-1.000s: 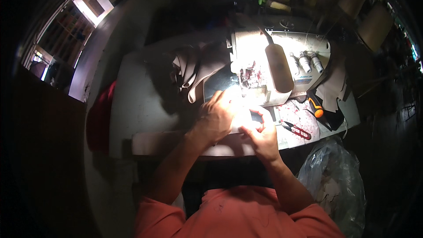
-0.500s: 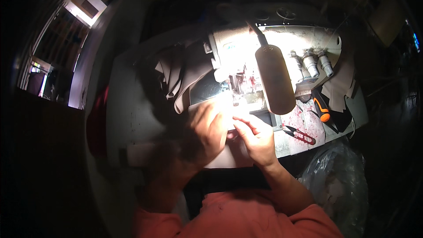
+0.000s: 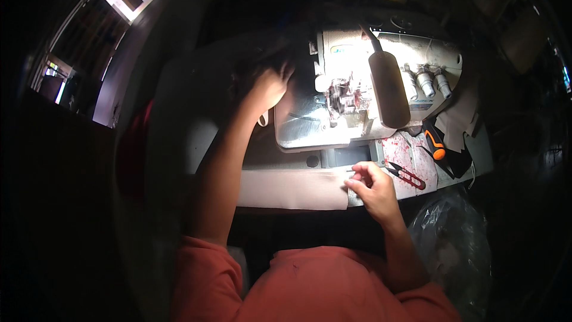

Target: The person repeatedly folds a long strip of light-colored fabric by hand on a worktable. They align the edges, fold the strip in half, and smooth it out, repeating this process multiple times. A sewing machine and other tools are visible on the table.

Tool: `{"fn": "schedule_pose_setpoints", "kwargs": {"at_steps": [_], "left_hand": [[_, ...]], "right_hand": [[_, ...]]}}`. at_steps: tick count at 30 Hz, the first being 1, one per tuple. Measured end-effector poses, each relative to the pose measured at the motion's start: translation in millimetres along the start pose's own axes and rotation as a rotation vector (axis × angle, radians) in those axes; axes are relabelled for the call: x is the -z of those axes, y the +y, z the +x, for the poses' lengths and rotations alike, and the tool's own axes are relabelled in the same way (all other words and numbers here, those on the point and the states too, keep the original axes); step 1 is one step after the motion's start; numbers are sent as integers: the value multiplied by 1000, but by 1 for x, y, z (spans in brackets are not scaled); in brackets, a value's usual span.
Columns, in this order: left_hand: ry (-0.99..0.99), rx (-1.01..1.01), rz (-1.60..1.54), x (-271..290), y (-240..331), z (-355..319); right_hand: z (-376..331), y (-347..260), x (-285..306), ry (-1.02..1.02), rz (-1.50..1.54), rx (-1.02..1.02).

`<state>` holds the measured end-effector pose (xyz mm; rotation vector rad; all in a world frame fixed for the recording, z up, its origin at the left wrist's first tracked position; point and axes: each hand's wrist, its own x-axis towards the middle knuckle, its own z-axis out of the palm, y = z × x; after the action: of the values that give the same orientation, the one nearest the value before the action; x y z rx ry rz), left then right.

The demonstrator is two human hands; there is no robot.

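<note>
A pale beige strip of fabric point(image 3: 292, 189) lies flat along the table's front edge, before a brightly lit sewing machine point(image 3: 345, 53). My right hand point(image 3: 376, 194) hovers by the strip's right end, fingers half curled, with a gap between thumb and forefinger. Nothing shows in that gap. My left hand point(image 3: 271, 90) is stretched far forward, left of the machine's metal plate point(image 3: 301, 134), over a shadowed pile of fabric. Its fingers are smeared by motion, so their grip is unclear. A pale fabric fold point(image 3: 263, 118) peeks out below that wrist.
A long lamp head point(image 3: 390, 89) hangs over the machine, beside several thread-tension knobs point(image 3: 425, 82). Red-handled thread snips point(image 3: 408, 177) and an orange-and-black handled tool point(image 3: 435, 145) lie at right, near fabric scraps point(image 3: 459, 119). A clear plastic bag point(image 3: 450, 244) sits below the table's right edge.
My hands, close together at the machine's front before, have separated. The left reached forward and left to the fabric pile; the right drew back slightly right. The beige strip now lies uncovered.
</note>
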<state>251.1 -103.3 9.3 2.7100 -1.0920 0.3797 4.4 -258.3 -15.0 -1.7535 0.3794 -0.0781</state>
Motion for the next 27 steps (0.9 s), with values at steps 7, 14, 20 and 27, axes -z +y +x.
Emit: {"fn": "schedule_pose_setpoints", "kwargs": {"at_steps": [7, 14, 20, 27], "left_hand": [[28, -157, -740, 48, 111, -125], [143, -50, -658, 13, 134, -138], [126, 29, -628, 3, 137, -140], [164, 119, -639, 4, 142, -134]], "right_hand": [[-1, 8, -3, 53, -64, 161], [-2, 1, -6, 25, -160, 229], [-6, -6, -2, 128, -151, 279], [-8, -1, 6, 33, -142, 265]]}}
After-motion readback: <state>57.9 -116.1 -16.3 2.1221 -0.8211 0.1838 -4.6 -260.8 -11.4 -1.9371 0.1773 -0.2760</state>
